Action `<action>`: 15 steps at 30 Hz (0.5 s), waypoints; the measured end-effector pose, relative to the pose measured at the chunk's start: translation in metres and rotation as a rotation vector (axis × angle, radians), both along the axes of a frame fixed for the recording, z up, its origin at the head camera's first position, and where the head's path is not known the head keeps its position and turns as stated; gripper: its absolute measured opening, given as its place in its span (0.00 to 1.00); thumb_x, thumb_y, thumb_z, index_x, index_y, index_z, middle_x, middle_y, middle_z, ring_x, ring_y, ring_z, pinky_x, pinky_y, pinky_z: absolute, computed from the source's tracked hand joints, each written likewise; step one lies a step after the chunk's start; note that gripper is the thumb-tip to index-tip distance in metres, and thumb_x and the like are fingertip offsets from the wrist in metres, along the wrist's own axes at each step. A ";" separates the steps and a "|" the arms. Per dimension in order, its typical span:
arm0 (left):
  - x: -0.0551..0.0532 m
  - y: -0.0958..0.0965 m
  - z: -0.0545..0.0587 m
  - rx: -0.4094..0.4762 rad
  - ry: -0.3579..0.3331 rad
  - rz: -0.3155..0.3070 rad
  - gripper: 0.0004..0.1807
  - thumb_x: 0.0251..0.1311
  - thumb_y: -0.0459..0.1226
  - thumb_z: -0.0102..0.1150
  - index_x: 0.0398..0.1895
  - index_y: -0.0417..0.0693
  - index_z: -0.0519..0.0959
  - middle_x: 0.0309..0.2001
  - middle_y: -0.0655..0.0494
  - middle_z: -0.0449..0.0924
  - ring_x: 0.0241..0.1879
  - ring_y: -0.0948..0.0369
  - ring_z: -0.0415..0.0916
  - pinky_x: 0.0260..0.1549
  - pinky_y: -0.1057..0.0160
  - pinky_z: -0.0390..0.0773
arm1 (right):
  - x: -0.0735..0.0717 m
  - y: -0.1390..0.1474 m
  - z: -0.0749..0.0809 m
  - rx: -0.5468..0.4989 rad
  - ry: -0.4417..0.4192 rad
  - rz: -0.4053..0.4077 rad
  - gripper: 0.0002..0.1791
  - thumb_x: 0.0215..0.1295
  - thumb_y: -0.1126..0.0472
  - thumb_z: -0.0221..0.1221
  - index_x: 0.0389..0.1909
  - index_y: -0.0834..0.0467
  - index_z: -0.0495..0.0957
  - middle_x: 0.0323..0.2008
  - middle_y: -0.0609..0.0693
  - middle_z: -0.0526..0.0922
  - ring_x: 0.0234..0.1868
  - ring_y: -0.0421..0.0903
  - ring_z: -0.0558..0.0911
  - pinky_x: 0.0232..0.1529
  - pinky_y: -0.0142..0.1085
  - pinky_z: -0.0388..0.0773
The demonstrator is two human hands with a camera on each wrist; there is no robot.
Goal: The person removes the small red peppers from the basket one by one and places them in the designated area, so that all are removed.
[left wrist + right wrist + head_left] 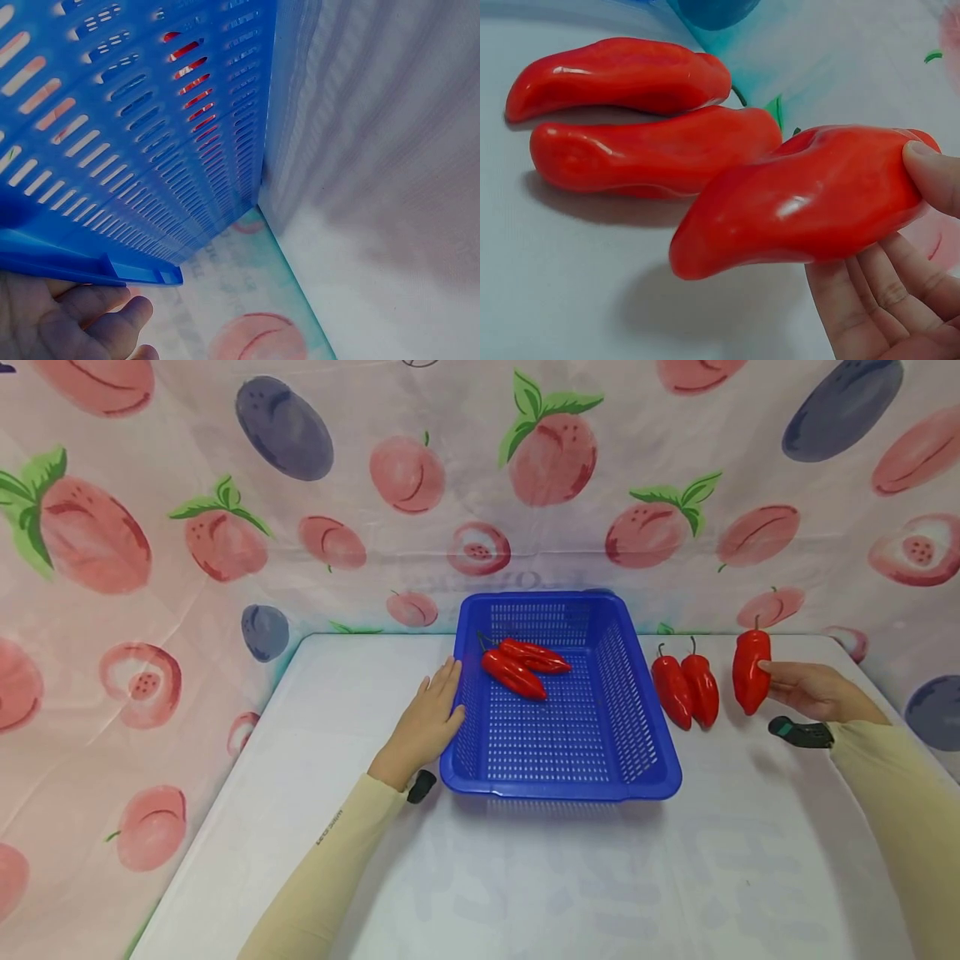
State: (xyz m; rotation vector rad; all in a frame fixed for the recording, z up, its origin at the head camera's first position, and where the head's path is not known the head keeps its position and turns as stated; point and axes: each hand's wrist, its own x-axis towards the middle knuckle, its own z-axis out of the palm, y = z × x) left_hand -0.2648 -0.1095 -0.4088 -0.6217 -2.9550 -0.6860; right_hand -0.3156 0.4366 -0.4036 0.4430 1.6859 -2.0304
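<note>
My right hand (810, 689) holds a red pepper (751, 670) between thumb and fingers, its stem pointing away from me. In the right wrist view that pepper (802, 202) hangs above the table, with a shadow below it. Two more red peppers (672, 692) (701, 690) lie side by side on the table to its left. My left hand (426, 722) rests with extended fingers against the left rim of a blue plastic basket (555, 789). Inside the basket, near its back left, lie two red peppers (513, 674) (536, 655).
The white table (360, 693) ends at the back and left against a hanging cloth (330, 452) printed with fruit. A dark wrist device (801, 732) sits below the right hand, another dark one (422, 786) by the left wrist.
</note>
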 end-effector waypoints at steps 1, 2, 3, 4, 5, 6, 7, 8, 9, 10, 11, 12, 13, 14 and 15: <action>0.000 0.000 0.000 0.000 -0.002 0.000 0.36 0.67 0.40 0.39 0.74 0.39 0.43 0.75 0.44 0.42 0.75 0.53 0.40 0.73 0.49 0.42 | 0.000 0.000 0.000 0.001 -0.002 0.004 0.12 0.66 0.57 0.54 0.24 0.44 0.80 0.28 0.37 0.79 0.32 0.36 0.78 0.37 0.28 0.80; 0.000 0.000 0.000 -0.002 -0.003 0.002 0.36 0.67 0.40 0.39 0.74 0.39 0.43 0.75 0.44 0.41 0.75 0.53 0.40 0.73 0.50 0.41 | 0.000 0.000 -0.001 0.004 -0.008 0.008 0.12 0.66 0.56 0.54 0.24 0.44 0.80 0.28 0.37 0.79 0.33 0.36 0.78 0.37 0.28 0.80; 0.000 0.000 0.000 -0.004 -0.003 0.003 0.36 0.67 0.40 0.40 0.74 0.40 0.42 0.75 0.45 0.41 0.75 0.53 0.40 0.73 0.50 0.42 | 0.001 0.000 -0.001 0.014 -0.015 0.008 0.12 0.66 0.56 0.55 0.23 0.43 0.80 0.28 0.37 0.79 0.32 0.36 0.78 0.37 0.28 0.80; 0.000 0.000 0.000 -0.005 -0.003 0.003 0.36 0.67 0.40 0.40 0.74 0.40 0.43 0.75 0.45 0.41 0.75 0.53 0.40 0.73 0.50 0.42 | 0.001 0.000 -0.002 0.018 -0.018 0.009 0.12 0.66 0.56 0.54 0.24 0.43 0.80 0.28 0.37 0.79 0.33 0.36 0.78 0.37 0.28 0.80; 0.001 0.000 0.001 -0.007 -0.003 0.004 0.36 0.67 0.40 0.40 0.74 0.40 0.42 0.76 0.45 0.41 0.75 0.54 0.39 0.73 0.50 0.42 | 0.001 0.000 -0.002 0.023 -0.020 0.011 0.11 0.66 0.55 0.54 0.24 0.43 0.79 0.28 0.37 0.79 0.33 0.36 0.78 0.38 0.28 0.80; 0.001 0.000 0.001 -0.008 -0.003 0.003 0.36 0.67 0.40 0.40 0.74 0.40 0.43 0.76 0.45 0.41 0.75 0.54 0.39 0.73 0.50 0.42 | 0.002 0.000 -0.003 0.033 -0.021 0.015 0.10 0.66 0.55 0.54 0.26 0.43 0.79 0.28 0.37 0.78 0.33 0.36 0.78 0.38 0.28 0.80; 0.001 0.000 0.001 -0.008 -0.003 0.002 0.35 0.67 0.40 0.39 0.74 0.40 0.43 0.76 0.45 0.41 0.75 0.53 0.40 0.73 0.49 0.43 | 0.002 0.000 -0.003 0.041 -0.024 0.016 0.07 0.66 0.55 0.54 0.29 0.43 0.77 0.28 0.36 0.78 0.33 0.35 0.78 0.38 0.28 0.80; 0.001 0.000 0.001 -0.009 -0.003 0.002 0.35 0.67 0.41 0.39 0.74 0.40 0.43 0.76 0.45 0.41 0.75 0.53 0.40 0.73 0.49 0.43 | 0.002 0.000 -0.004 0.052 -0.025 0.016 0.03 0.66 0.54 0.54 0.32 0.43 0.76 0.28 0.36 0.78 0.33 0.35 0.78 0.39 0.28 0.80; 0.001 0.000 0.001 -0.008 -0.003 0.002 0.35 0.67 0.41 0.39 0.74 0.39 0.43 0.76 0.45 0.41 0.75 0.53 0.40 0.73 0.49 0.44 | 0.002 0.000 -0.005 0.060 -0.026 0.015 0.01 0.66 0.54 0.54 0.36 0.43 0.73 0.28 0.35 0.78 0.34 0.35 0.77 0.39 0.27 0.80; 0.001 0.000 0.001 -0.006 -0.003 0.001 0.35 0.67 0.41 0.39 0.74 0.39 0.43 0.75 0.45 0.41 0.75 0.53 0.40 0.73 0.49 0.43 | 0.002 0.000 -0.006 0.064 -0.027 0.016 0.04 0.66 0.54 0.54 0.40 0.43 0.70 0.28 0.35 0.78 0.34 0.34 0.77 0.39 0.27 0.80; 0.002 0.000 0.001 -0.006 -0.003 0.001 0.35 0.67 0.41 0.39 0.74 0.39 0.43 0.75 0.45 0.41 0.75 0.53 0.40 0.73 0.49 0.43 | 0.003 0.000 -0.007 0.074 -0.030 0.019 0.08 0.66 0.53 0.54 0.43 0.42 0.67 0.28 0.34 0.78 0.34 0.34 0.77 0.39 0.27 0.80; 0.002 0.000 0.001 -0.006 -0.002 0.001 0.35 0.67 0.41 0.39 0.74 0.39 0.43 0.75 0.45 0.41 0.75 0.53 0.40 0.73 0.49 0.43 | 0.003 0.000 -0.008 0.086 -0.033 0.021 0.10 0.66 0.52 0.54 0.45 0.42 0.65 0.28 0.34 0.77 0.34 0.34 0.76 0.39 0.27 0.80; 0.002 0.000 0.001 -0.007 0.000 0.000 0.35 0.67 0.41 0.39 0.74 0.39 0.43 0.75 0.45 0.41 0.75 0.53 0.40 0.73 0.49 0.43 | 0.002 0.000 -0.009 0.088 -0.038 0.016 0.13 0.65 0.52 0.54 0.47 0.41 0.63 0.28 0.34 0.77 0.34 0.33 0.76 0.40 0.26 0.80; 0.002 0.000 0.001 -0.007 0.001 0.001 0.35 0.67 0.41 0.39 0.74 0.39 0.43 0.75 0.45 0.41 0.75 0.53 0.40 0.73 0.49 0.43 | 0.002 0.001 -0.010 0.094 -0.042 0.014 0.14 0.65 0.52 0.55 0.47 0.41 0.62 0.28 0.33 0.77 0.34 0.33 0.76 0.39 0.26 0.80; 0.002 0.000 0.001 -0.007 0.000 0.001 0.35 0.67 0.41 0.39 0.74 0.39 0.43 0.75 0.45 0.41 0.75 0.53 0.40 0.73 0.49 0.42 | 0.003 0.001 -0.010 0.097 -0.048 0.013 0.14 0.65 0.51 0.55 0.47 0.41 0.62 0.28 0.33 0.76 0.34 0.33 0.76 0.39 0.26 0.79</action>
